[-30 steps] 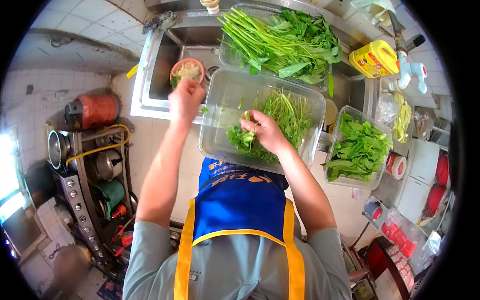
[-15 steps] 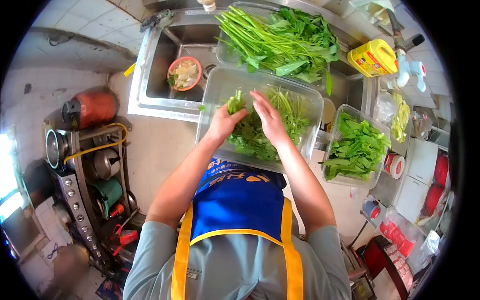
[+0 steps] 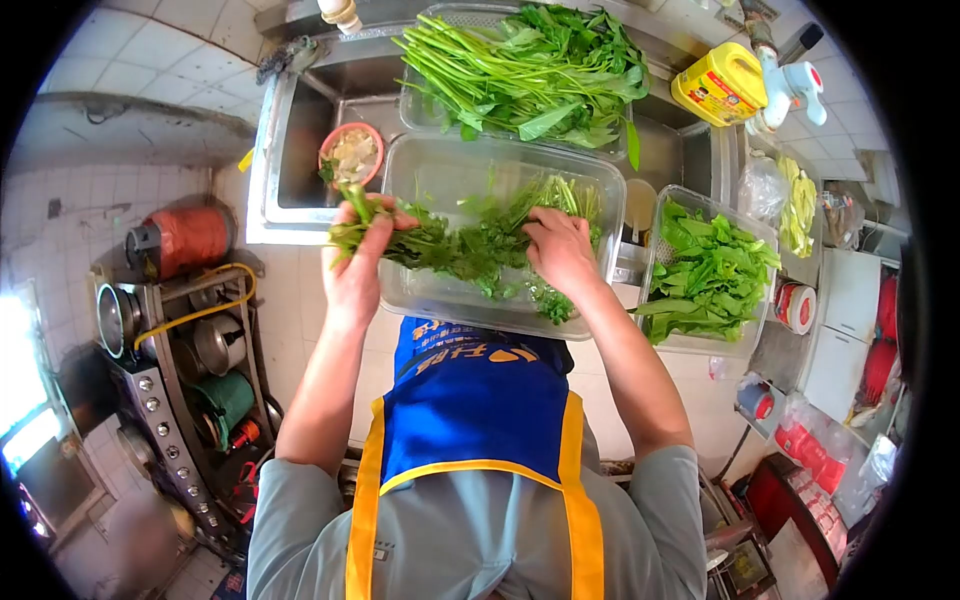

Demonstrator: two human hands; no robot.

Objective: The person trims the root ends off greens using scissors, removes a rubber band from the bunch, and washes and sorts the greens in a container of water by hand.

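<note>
Clutching herbs (image 3: pixel 455 250) in the left hand (image 3: pixel 352 265), with fingers clamped round the stems, at the left rim of the tub (image 3: pixel 410 180). Reaching into more herbs inside the tub with the right hand (image 3: pixel 565 252), with fingers curled; impossible to tell if clamped. Beyond the tub, greens (image 3: pixel 530 80); to its right, leaves (image 3: pixel 710 275).

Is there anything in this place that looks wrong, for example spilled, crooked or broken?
Nothing looks clearly spilled or broken. Slightly untidy: a long leaf droops over the rim of the upper tub, and the middle tub juts past the sink's front edge toward the apron, so it may sit less steadily.
</note>
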